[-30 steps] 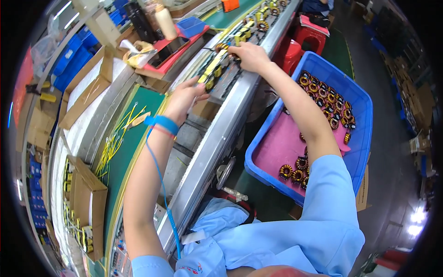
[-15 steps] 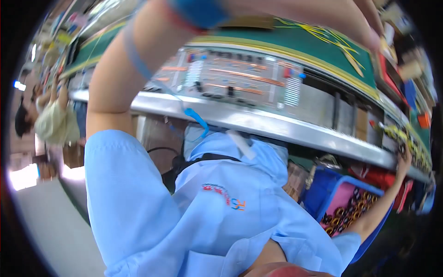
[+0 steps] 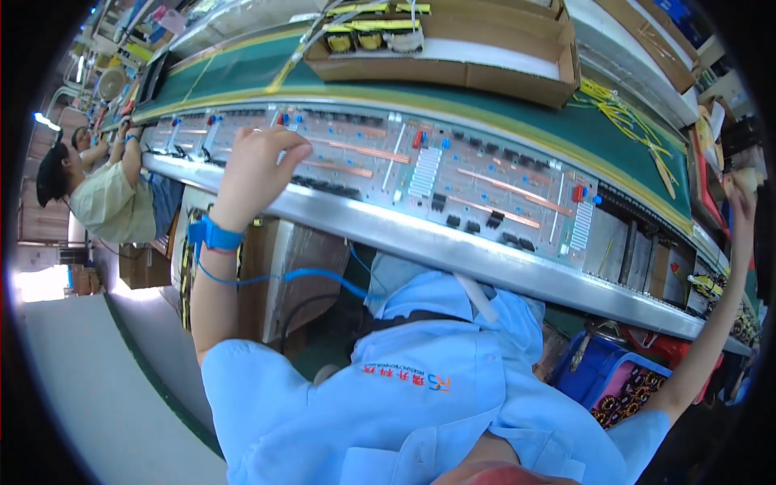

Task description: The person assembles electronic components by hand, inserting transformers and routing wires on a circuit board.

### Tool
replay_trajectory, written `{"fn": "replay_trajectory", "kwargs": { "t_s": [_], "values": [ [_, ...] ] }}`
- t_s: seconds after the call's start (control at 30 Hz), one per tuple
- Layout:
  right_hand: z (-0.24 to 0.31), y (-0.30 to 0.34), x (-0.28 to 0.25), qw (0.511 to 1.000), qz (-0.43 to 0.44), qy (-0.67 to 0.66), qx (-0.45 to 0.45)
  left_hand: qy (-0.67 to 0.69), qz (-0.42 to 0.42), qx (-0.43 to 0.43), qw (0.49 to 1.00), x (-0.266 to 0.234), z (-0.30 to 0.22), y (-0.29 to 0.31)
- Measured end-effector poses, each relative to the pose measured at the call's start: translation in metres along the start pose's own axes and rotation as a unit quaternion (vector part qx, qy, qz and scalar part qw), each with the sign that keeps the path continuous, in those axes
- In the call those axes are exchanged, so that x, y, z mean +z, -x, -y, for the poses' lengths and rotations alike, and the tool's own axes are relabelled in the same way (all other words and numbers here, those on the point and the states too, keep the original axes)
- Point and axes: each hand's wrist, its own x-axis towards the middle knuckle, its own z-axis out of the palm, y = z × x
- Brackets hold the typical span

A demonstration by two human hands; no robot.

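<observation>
My left hand [image 3: 263, 166], with a blue wrist strap [image 3: 217, 234] and coiled cord, is above a row of circuit boards [image 3: 380, 174]. Its thumb and fingers are drawn together; anything between them is too small to make out. Each board carries copper strips, black parts, and small red and blue components. At the far right edge, my right hand [image 3: 741, 198] reaches up beside a red-rimmed bin [image 3: 702, 182], next to a pale tan piece [image 3: 752, 178]. Its fingers are small and unclear, so its grip cannot be made out.
A metal rail [image 3: 420, 230] runs along the near side of the boards. Behind lies a green belt [image 3: 501, 109] bearing a cardboard box [image 3: 453, 69] and yellow wires [image 3: 622, 113]. A blue crate [image 3: 582, 368] of ring coils stands lower right. Another person [image 3: 121, 194] sits at left.
My left hand has swung back from the far right to above the boards at left. My right hand has risen from the yellow parts at the right to beside the red-rimmed bin.
</observation>
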Motion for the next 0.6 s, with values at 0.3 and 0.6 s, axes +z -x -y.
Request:
{"fn": "replay_trajectory", "kwargs": {
  "t_s": [0.3,0.6],
  "values": [
    [0.324,-0.210,0.189,0.983,-0.011,0.076,-0.167,0.064,-0.200,0.215,0.954,-0.012,-0.064,-0.152],
    [0.363,-0.269,0.272,0.963,-0.022,0.115,-0.243,-0.016,-0.181,0.141,0.973,0.050,-0.076,-0.356]
  ]
}}
